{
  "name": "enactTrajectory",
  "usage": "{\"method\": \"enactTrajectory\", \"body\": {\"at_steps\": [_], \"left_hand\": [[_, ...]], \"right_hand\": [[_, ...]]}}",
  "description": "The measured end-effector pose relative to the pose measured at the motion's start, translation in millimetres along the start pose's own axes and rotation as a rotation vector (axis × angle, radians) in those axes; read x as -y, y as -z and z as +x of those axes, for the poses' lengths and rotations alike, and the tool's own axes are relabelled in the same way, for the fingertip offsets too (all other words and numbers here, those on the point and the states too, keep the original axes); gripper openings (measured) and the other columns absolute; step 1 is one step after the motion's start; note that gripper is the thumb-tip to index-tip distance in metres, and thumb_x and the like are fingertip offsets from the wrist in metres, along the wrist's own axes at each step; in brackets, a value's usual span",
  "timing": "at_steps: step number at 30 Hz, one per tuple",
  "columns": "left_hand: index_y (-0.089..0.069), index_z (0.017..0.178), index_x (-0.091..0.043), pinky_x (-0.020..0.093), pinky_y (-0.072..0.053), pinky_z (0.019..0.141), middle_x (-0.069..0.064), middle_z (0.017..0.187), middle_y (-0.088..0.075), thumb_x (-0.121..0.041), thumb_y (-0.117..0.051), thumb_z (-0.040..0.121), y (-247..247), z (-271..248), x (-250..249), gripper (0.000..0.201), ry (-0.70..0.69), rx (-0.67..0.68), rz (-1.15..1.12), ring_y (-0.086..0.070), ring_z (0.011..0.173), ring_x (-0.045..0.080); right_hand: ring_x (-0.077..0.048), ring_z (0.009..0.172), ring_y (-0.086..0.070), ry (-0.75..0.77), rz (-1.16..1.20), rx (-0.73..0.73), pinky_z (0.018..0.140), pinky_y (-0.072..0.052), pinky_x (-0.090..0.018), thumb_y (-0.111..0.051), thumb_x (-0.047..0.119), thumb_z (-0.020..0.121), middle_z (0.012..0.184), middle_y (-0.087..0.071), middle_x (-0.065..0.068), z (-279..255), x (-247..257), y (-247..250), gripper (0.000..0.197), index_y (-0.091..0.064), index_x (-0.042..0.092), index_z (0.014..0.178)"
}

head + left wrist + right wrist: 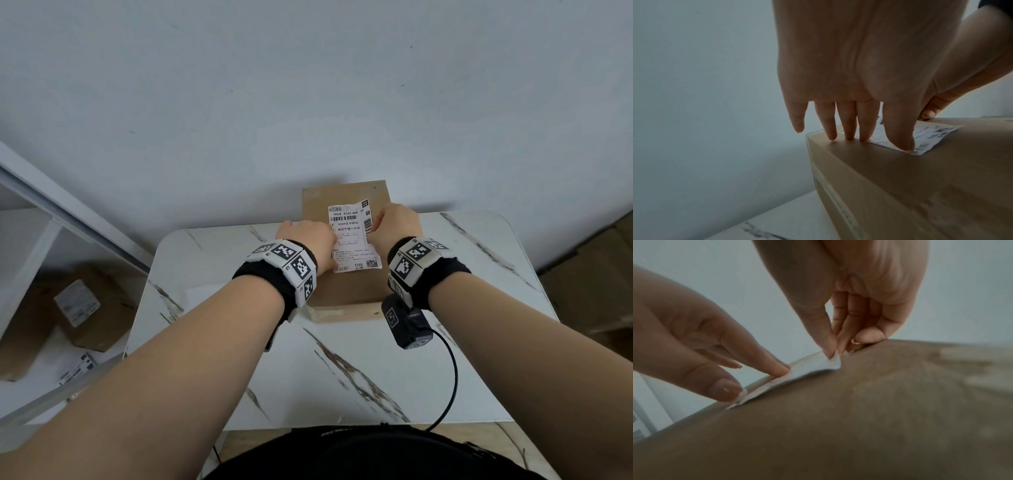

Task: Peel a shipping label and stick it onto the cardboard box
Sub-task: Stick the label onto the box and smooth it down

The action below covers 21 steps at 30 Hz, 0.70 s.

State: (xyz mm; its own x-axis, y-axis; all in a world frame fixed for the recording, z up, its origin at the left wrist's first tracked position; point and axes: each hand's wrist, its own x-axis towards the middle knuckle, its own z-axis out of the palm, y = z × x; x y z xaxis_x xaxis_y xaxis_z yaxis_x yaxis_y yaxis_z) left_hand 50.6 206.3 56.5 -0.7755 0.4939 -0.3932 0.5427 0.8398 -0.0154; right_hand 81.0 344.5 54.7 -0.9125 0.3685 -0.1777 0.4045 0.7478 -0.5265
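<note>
Your left hand (pixel 310 240) is pressing straight fingers (pixel 865 126) flat on the white paper label (pixel 352 236), while your right hand (pixel 397 222) is pinching its lifted edge between thumb and fingertips, atop the brown cardboard box (pixel 346 287).

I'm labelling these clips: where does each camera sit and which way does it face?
Head: on the head, looking forward-down at cardboard box, shipping label, table; both forearms show.
Left wrist: along left hand, fingers pressing the label.
Right wrist: along right hand pinching the label's edge; left hand's fingers too.
All share box and label.
</note>
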Motion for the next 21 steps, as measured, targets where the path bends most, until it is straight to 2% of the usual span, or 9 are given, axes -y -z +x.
{"method": "enactTrajectory", "body": {"at_steps": [5, 10, 13, 16, 19, 21], "left_hand": [[-0.063, 0.107, -0.024, 0.048, -0.033, 0.105, -0.007, 0.130, -0.059, -0.051, -0.060, 0.082, -1.8, 1.6, 0.9, 0.037, 0.008, -0.007, -0.001, -0.055, 0.120, 0.024], [-0.063, 0.109, -0.025, 0.049, -0.031, 0.108, -0.007, 0.135, -0.056, -0.051, -0.059, 0.082, -1.8, 1.0, 1.0, 0.038, 0.006, 0.001, 0.006, -0.054, 0.123, 0.024], [-0.064, 0.106, -0.025, 0.049, -0.033, 0.107, -0.006, 0.130, -0.059, -0.051, -0.059, 0.082, -1.7, 0.3, 1.4, 0.036, 0.002, -0.005, 0.007, -0.055, 0.120, 0.024], [-0.064, 0.103, -0.025, 0.048, -0.034, 0.105, -0.006, 0.128, -0.060, -0.051, -0.060, 0.081, -1.5, -0.1, 1.2, 0.035, 0.003, -0.013, 0.000, -0.056, 0.118, 0.025], [-0.063, 0.100, -0.024, 0.046, -0.036, 0.101, -0.005, 0.118, -0.063, -0.051, -0.060, 0.080, -1.0, -0.2, 0.5, 0.033, 0.006, -0.019, 0.005, -0.058, 0.114, 0.025], [-0.063, 0.099, -0.025, 0.045, -0.037, 0.098, -0.004, 0.116, -0.064, -0.051, -0.061, 0.080, -0.3, -0.5, 0.0, 0.032, 0.011, -0.019, 0.004, -0.058, 0.113, 0.025]], "right_hand": [[-0.034, 0.096, -0.062, -0.013, -0.024, 0.018, 0.068, -0.044, -0.029, -0.050, -0.002, 0.080, 0.100, -0.069, -0.016, 3.9, -0.9, -3.4, 0.015, -0.055, 0.012, 0.081], [-0.025, 0.079, -0.051, -0.017, -0.044, 0.022, 0.067, -0.042, -0.029, -0.050, -0.001, 0.080, 0.084, -0.057, -0.009, 6.8, -3.0, -4.7, 0.014, -0.057, 0.010, 0.084], [-0.025, 0.078, -0.051, -0.011, -0.049, 0.018, 0.067, -0.046, -0.030, -0.050, -0.002, 0.080, 0.082, -0.056, -0.009, 6.3, -2.5, -2.9, 0.014, -0.054, 0.011, 0.075], [-0.025, 0.077, -0.050, -0.002, -0.064, 0.016, 0.066, -0.043, -0.029, -0.051, -0.001, 0.081, 0.080, -0.055, -0.008, 5.6, -2.4, -0.9, 0.030, -0.040, 0.015, 0.058], [-0.026, 0.076, -0.050, -0.014, -0.066, 0.017, 0.065, -0.041, -0.028, -0.052, 0.001, 0.080, 0.075, -0.054, -0.007, 5.4, -2.5, 0.3, 0.030, -0.039, 0.015, 0.058], [-0.026, 0.076, -0.051, -0.028, -0.051, 0.025, 0.065, -0.042, -0.029, -0.052, 0.000, 0.080, 0.063, -0.048, -0.003, 4.9, -2.2, 2.4, 0.030, -0.038, 0.015, 0.057]]}}
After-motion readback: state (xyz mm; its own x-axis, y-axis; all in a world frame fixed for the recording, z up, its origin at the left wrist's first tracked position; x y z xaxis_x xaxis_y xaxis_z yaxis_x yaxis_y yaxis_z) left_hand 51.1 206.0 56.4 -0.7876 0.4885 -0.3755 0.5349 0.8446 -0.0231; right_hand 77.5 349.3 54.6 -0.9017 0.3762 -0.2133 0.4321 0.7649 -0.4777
